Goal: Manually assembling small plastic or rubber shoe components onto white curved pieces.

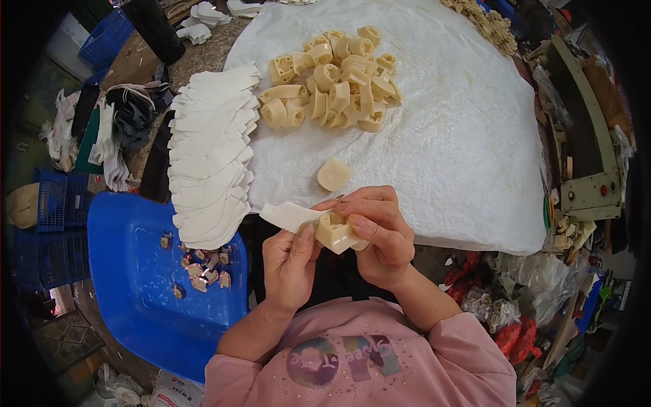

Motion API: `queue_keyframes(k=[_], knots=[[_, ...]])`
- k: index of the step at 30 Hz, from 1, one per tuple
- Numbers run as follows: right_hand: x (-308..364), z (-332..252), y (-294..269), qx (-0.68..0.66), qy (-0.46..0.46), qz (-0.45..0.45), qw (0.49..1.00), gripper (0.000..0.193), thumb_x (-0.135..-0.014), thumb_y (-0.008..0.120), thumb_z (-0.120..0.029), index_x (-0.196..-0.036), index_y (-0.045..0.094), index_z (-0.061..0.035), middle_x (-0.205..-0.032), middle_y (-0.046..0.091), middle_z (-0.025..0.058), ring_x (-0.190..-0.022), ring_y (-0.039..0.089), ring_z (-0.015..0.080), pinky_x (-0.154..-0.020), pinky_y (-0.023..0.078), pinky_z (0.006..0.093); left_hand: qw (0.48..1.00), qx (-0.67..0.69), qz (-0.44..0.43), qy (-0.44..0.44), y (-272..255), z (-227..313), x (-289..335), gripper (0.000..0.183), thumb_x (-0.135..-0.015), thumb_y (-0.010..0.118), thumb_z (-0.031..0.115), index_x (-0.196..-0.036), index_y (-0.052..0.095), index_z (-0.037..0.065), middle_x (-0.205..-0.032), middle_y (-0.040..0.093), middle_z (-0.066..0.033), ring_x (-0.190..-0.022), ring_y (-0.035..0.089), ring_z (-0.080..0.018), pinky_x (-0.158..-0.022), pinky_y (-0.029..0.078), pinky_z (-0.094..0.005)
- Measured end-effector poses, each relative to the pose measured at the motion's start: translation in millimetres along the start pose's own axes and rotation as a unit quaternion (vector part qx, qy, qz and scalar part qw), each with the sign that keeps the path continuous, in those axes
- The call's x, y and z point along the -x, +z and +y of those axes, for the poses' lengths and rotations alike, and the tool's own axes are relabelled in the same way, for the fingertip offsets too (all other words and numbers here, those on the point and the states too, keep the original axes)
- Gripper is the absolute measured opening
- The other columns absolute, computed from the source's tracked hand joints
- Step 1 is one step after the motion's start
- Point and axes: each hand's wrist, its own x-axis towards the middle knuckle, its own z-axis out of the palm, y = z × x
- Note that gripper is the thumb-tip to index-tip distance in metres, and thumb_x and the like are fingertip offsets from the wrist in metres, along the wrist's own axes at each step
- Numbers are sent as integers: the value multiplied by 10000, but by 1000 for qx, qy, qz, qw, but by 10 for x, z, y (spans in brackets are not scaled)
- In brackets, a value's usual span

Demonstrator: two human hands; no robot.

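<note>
Both hands meet at the near edge of the work surface around one beige plastic shoe heel (336, 235), its hollow side facing up. My left hand (288, 264) is closed, thumb and fingers pinching the heel's left side together with a curved white cover piece (288, 216), which sticks out to the left. My right hand (383, 237) grips the heel's right side, thumb near its rim; its fingertips are partly hidden behind it. A single beige heel (335, 174) lies just beyond my hands. Farther off sits a heap of similar heels (339, 81).
A long overlapping row of white cover pieces (210, 156) lies at the left. Below it stands a blue plastic tub (129, 285) holding several small shiny parts (203, 271). White woven sheeting (468, 136) covers the table. A green metal machine (593, 190) stands right, plastic bags (536, 285) beneath.
</note>
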Motion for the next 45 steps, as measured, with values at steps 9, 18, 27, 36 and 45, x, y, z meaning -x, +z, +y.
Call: queue_keyframes(k=[9, 18, 27, 36, 45], knots=[[-26, 37, 20, 155, -54, -7, 986, 358, -656, 650, -15, -990, 556, -99, -890, 626, 33, -725, 501, 218, -700, 307, 379, 994, -103, 36, 20, 35, -26, 39, 382, -992, 345, 156, -1207, 456, -140, -1180, 549, -180, -1056, 555, -187, -902, 458, -312], [-91, -6, -61, 208, -59, -64, 974, 266, -612, 650, -84, -858, 576, -153, -841, 585, -10, -762, 486, 195, -730, 256, 403, 913, -372, 93, 137, -109, 174, -31, 234, -938, 466, 81, -1006, 607, -93, -802, 630, -93, -691, 528, -77, -608, 423, -224], [-177, -154, -74, 270, 27, -223, 936, 202, -574, 618, -59, -719, 504, -139, -735, 402, 27, -738, 447, 220, -697, 231, 413, 831, -515, 29, 206, -153, 82, -20, 182, -842, 553, -31, -1007, 612, -79, -791, 605, -163, -658, 578, -235, -603, 459, -305], [-56, 5, -74, 181, 44, -167, 968, 232, -581, 622, 7, -784, 570, -94, -766, 474, 38, -751, 462, 216, -704, 248, 400, 849, -479, 11, 224, -203, 44, -32, 217, -781, 650, -22, -998, 644, -30, -859, 599, -124, -715, 569, -221, -609, 453, -310], [-12, 6, -82, -39, 104, -154, 982, 277, -635, 621, 74, -869, 581, -69, -769, 478, 62, -739, 462, 236, -724, 299, 347, 838, -455, -33, 298, -256, -12, -157, 97, -768, 692, 35, -822, 627, -12, -680, 543, -64, -625, 468, -183, -551, 386, -258]])
